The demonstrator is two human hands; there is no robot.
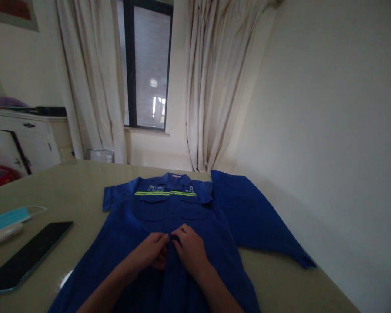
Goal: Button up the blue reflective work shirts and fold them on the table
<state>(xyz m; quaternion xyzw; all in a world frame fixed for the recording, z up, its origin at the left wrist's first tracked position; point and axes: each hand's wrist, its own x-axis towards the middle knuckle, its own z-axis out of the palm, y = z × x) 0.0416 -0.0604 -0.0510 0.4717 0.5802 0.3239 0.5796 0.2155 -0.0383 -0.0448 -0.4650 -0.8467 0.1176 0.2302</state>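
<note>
A blue short-sleeved work shirt (123,243) lies face up on the table, its collar away from me. Yellow-green stripes and white lettering cross its chest above two flap pockets. Both my hands are at the front placket, below the pockets. My left hand (156,250) pinches the placket from the left, fingers curled under. From the right, my right hand (190,248) grips the same strip with thumb and fingers closed. The fingertips nearly meet, and any button between them is too small or hidden to make out.
Folded blue cloth (247,208) lies right of the shirt, near the wall. On the table's (81,182) left side are a dark phone or tablet (28,254), a light-blue face mask (9,218) and a white rounded object (4,234). Behind stand curtains (211,87) and a white cabinet (28,139).
</note>
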